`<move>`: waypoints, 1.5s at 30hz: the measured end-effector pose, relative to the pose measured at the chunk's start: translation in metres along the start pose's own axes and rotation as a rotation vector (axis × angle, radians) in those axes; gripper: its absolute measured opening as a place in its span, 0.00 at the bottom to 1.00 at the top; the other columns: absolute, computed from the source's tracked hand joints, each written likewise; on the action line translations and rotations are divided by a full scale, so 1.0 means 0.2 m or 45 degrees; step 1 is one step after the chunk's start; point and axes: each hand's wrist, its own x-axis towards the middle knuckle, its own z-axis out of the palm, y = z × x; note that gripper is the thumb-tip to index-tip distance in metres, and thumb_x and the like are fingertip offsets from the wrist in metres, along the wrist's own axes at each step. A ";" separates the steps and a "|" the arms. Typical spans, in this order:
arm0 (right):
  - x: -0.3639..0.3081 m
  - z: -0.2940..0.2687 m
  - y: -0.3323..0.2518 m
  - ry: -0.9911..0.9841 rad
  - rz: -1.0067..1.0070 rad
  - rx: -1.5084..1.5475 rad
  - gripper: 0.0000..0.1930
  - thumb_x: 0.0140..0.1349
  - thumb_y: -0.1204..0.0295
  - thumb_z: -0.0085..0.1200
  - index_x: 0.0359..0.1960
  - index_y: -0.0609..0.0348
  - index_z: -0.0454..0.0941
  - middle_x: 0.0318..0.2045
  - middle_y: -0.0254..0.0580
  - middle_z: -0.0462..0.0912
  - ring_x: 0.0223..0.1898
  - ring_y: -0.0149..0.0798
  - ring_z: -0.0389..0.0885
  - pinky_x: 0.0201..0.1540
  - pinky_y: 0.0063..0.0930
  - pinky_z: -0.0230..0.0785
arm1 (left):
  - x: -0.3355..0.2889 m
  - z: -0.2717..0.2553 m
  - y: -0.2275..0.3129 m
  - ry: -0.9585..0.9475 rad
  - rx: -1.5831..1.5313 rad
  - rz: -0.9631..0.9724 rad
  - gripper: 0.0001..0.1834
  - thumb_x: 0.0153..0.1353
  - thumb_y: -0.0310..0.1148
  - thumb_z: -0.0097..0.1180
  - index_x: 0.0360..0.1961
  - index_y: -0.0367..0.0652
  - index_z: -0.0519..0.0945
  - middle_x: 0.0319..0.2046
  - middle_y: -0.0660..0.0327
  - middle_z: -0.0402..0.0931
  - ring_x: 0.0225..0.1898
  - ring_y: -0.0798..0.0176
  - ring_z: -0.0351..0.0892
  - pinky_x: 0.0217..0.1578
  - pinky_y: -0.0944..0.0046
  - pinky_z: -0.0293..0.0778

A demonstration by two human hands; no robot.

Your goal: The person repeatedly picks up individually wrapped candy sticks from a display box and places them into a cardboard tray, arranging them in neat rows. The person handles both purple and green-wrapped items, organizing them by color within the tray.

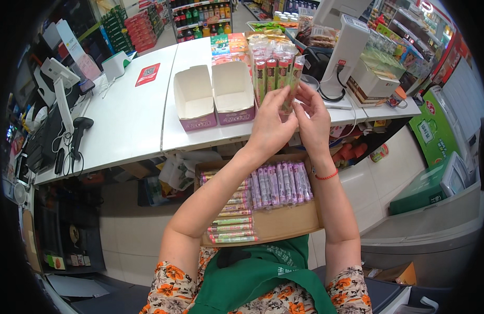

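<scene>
Both hands are raised over the white counter (132, 120), holding a clear plastic pack of several candy tubes (275, 73) upright. My left hand (271, 125) grips the pack's lower left side. My right hand (312, 118) pinches its lower right edge; a red cord circles that wrist. Just left of the pack stands an empty purple-and-white display carton (213, 97) with two open compartments. Below my forearms an open cardboard box (284, 222) holds more packs of purple tubes (281, 183) and green tubes (231, 225).
A barcode scanner (77, 133) and a monitor on a stand (58, 78) sit at the counter's left. A white card terminal (347, 47) and stacked boxes (375, 78) stand to the right. Shop shelves with bottles line the back. A green bin (425, 188) stands at lower right.
</scene>
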 end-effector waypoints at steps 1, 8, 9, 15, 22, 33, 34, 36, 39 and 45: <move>0.00 0.00 -0.02 0.003 -0.007 0.003 0.22 0.66 0.82 0.56 0.63 0.62 0.75 0.53 0.46 0.84 0.54 0.37 0.84 0.55 0.32 0.77 | 0.00 0.00 0.00 0.009 0.009 0.012 0.32 0.63 0.21 0.56 0.70 0.32 0.68 0.62 0.51 0.69 0.64 0.59 0.74 0.55 0.63 0.78; -0.01 0.01 -0.10 0.035 -0.069 0.020 0.22 0.65 0.82 0.56 0.62 0.61 0.76 0.53 0.43 0.84 0.53 0.35 0.84 0.56 0.32 0.77 | 0.01 -0.01 0.04 0.050 0.015 0.112 0.31 0.64 0.20 0.56 0.70 0.36 0.69 0.62 0.53 0.68 0.62 0.61 0.75 0.52 0.64 0.79; -0.01 0.01 -0.11 0.040 -0.075 0.018 0.22 0.65 0.83 0.56 0.62 0.60 0.76 0.53 0.43 0.84 0.53 0.35 0.83 0.56 0.32 0.76 | 0.01 -0.01 0.05 0.047 0.021 0.122 0.31 0.64 0.20 0.56 0.70 0.37 0.70 0.62 0.54 0.68 0.62 0.61 0.75 0.52 0.64 0.78; -0.01 0.02 -0.14 0.069 -0.194 -0.042 0.24 0.64 0.82 0.58 0.63 0.56 0.75 0.53 0.39 0.83 0.54 0.34 0.82 0.55 0.31 0.76 | -0.01 -0.01 0.12 0.079 -0.072 0.180 0.30 0.65 0.19 0.55 0.69 0.40 0.71 0.65 0.56 0.69 0.64 0.62 0.74 0.53 0.64 0.77; -0.03 0.02 -0.19 0.126 -0.324 -0.130 0.25 0.62 0.84 0.59 0.62 0.55 0.76 0.52 0.37 0.82 0.52 0.34 0.82 0.53 0.31 0.76 | -0.05 -0.03 0.17 0.050 -0.140 0.189 0.28 0.67 0.19 0.54 0.69 0.38 0.70 0.63 0.55 0.72 0.62 0.63 0.76 0.53 0.65 0.77; -0.14 -0.02 -0.24 0.054 -0.335 -0.260 0.19 0.64 0.85 0.58 0.57 0.60 0.78 0.50 0.38 0.82 0.50 0.31 0.81 0.50 0.27 0.76 | -0.16 -0.08 0.20 -0.012 -0.450 -0.004 0.26 0.70 0.21 0.55 0.68 0.35 0.68 0.59 0.55 0.74 0.58 0.64 0.78 0.56 0.63 0.76; -0.15 -0.03 -0.25 0.039 -0.344 -0.279 0.19 0.64 0.85 0.58 0.57 0.60 0.78 0.50 0.37 0.82 0.50 0.31 0.81 0.50 0.26 0.76 | -0.18 -0.08 0.19 -0.009 -0.480 -0.019 0.26 0.70 0.22 0.55 0.68 0.35 0.68 0.59 0.56 0.74 0.57 0.64 0.78 0.57 0.63 0.76; -0.19 -0.03 -0.25 0.009 -0.360 -0.317 0.19 0.64 0.85 0.58 0.56 0.60 0.79 0.49 0.37 0.82 0.49 0.31 0.81 0.49 0.26 0.76 | -0.20 -0.10 0.19 -0.009 -0.488 -0.065 0.25 0.70 0.22 0.56 0.67 0.35 0.68 0.57 0.56 0.75 0.56 0.65 0.78 0.56 0.64 0.76; -0.23 -0.03 -0.25 0.013 -0.379 -0.297 0.21 0.59 0.86 0.57 0.54 0.56 0.81 0.46 0.40 0.83 0.45 0.37 0.83 0.45 0.30 0.78 | -0.25 -0.12 0.18 -0.013 -0.522 -0.133 0.22 0.70 0.23 0.56 0.64 0.35 0.70 0.54 0.57 0.76 0.54 0.66 0.79 0.56 0.64 0.77; -0.33 -0.05 -0.27 -0.152 -0.346 -0.323 0.23 0.55 0.88 0.58 0.53 0.56 0.82 0.45 0.40 0.83 0.46 0.40 0.82 0.44 0.31 0.78 | -0.34 -0.16 0.12 -0.002 -0.656 -0.251 0.16 0.69 0.24 0.59 0.56 0.36 0.74 0.46 0.60 0.80 0.45 0.70 0.82 0.46 0.67 0.79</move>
